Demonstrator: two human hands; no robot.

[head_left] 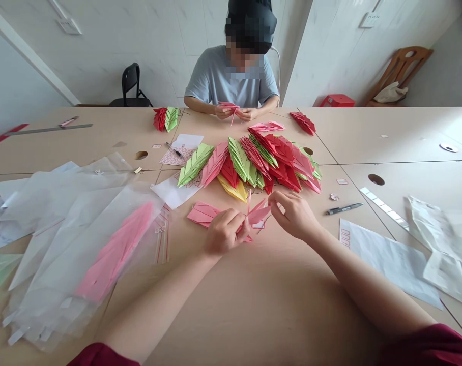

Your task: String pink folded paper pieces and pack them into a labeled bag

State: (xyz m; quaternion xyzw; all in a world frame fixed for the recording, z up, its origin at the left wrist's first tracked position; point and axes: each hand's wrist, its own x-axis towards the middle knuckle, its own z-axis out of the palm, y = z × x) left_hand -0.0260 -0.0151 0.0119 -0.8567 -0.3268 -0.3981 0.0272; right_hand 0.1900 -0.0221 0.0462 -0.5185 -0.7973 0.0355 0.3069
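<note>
Between my two hands is a pink folded paper piece (258,215) with thin pointed flaps fanned out. My left hand (225,229) is closed around its left part, thumb over the paper. At the tip of a flap on the right, my right hand (294,213) pinches with thumb and forefinger. Another pink folded paper (203,213) lies flat just left of and behind my left hand. Beyond my hands is a heap of folded paper pieces, among them red ones (282,152), green ones (196,163) and a yellow one (234,189).
Clear plastic bags (74,223), one holding pink paper (116,254), spread over the left. Across the table a person (233,76) holds pink folded paper (229,105). At right are a pen (344,209), a pale sheet (383,259) and a white bag (440,244).
</note>
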